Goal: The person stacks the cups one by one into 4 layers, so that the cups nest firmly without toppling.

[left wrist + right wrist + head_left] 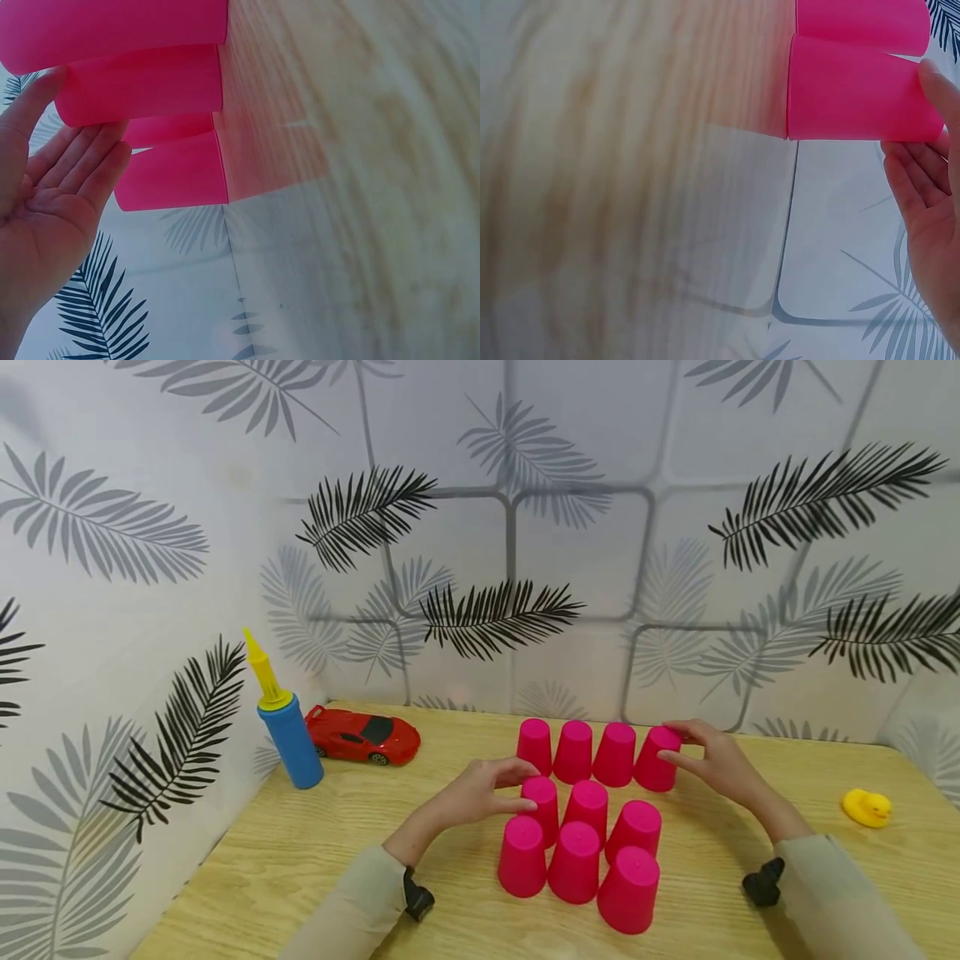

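Note:
Several pink plastic cups stand upside down on the table in three rows. My left hand (483, 789) has its thumb and fingers on either side of the middle row's leftmost cup (542, 810), gripping it near its raised base. At the back row's right end, my right hand (716, 764) pinches a cup (656, 762) between thumb and fingers. The left wrist view shows the thumb and fingertips against the left cup (150, 86). Likewise, the right wrist view has the right cup (847, 94) between thumb and fingers, with its rim down on the wood. A front-row cup (522, 857) stands nearest the left forearm.
A blue and yellow hand pump (288, 735) stands upright at the back left, beside a red toy car (363, 737). A yellow rubber duck (867, 808) sits toward the right. The wooden table (247, 860) meets a leaf-patterned wall covering (465, 685) behind the cups.

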Demonstrator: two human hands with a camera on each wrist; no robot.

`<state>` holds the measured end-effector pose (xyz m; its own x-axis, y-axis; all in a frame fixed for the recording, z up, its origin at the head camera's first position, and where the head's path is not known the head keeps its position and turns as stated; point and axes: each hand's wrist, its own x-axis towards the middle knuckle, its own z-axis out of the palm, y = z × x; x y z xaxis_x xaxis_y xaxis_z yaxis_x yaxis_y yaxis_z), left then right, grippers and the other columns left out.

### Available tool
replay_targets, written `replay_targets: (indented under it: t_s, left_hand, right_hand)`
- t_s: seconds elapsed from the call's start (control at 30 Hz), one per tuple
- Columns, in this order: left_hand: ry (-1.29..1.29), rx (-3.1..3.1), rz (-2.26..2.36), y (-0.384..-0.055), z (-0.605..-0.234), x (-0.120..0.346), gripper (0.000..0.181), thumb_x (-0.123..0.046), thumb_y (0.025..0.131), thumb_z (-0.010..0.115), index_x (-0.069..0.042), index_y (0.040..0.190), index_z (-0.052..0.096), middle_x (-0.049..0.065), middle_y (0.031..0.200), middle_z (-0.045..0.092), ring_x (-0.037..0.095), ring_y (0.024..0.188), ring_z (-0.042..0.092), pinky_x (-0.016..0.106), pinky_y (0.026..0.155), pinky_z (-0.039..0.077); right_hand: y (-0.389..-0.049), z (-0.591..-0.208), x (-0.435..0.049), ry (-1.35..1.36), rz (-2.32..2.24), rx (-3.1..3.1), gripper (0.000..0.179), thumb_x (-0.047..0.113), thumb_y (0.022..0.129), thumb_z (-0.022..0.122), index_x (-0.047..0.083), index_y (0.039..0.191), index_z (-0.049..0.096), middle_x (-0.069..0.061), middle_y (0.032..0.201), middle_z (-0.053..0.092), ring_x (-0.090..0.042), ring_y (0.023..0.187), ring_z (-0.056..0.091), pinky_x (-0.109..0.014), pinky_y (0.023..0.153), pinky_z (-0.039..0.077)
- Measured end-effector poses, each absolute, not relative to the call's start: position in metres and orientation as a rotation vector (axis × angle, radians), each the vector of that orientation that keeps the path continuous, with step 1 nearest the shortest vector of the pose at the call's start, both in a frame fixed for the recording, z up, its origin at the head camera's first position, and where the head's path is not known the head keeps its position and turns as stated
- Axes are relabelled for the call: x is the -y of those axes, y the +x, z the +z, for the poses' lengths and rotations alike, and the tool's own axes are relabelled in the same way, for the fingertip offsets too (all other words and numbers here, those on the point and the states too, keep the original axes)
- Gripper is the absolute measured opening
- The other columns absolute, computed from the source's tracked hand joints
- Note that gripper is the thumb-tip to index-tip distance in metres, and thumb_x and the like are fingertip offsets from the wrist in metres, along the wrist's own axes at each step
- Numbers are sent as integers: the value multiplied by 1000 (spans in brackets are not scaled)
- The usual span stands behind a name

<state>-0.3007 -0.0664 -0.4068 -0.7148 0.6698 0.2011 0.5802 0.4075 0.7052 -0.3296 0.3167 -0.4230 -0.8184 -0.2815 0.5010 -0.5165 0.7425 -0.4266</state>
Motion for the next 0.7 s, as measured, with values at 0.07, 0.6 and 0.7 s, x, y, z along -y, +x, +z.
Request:
replay_targets:
  t_s: [0.07,0.6,0.7]
  left_hand:
    - [1138,-2539,1197,-301,-406,65,42,-20,86,75,-6,123,61,9,121,68,22,114,67,29,101,53]
    - [1079,-2604,1244,-301,-403,74,45,-23,85,77,-8,124,60,6,121,67,22,117,65,35,104,52]
    - [1075,-2633,1309,-304,-399,80,45,-22,85,77,-8,124,60,7,121,67,23,117,65,36,105,51]
  right_hand:
    - [-330,-422,-317,610,786,2541,48,14,81,79,-4,121,62,-19,111,68,-35,98,65,-31,82,57]
    - [-321,-424,-321,620,809,2320,59,-2,70,82,-8,123,57,-23,113,64,-24,102,58,9,92,27]
    - [-314,-422,-322,623,799,2228,60,-7,65,82,-8,120,59,-23,110,65,2,103,55,8,94,27]
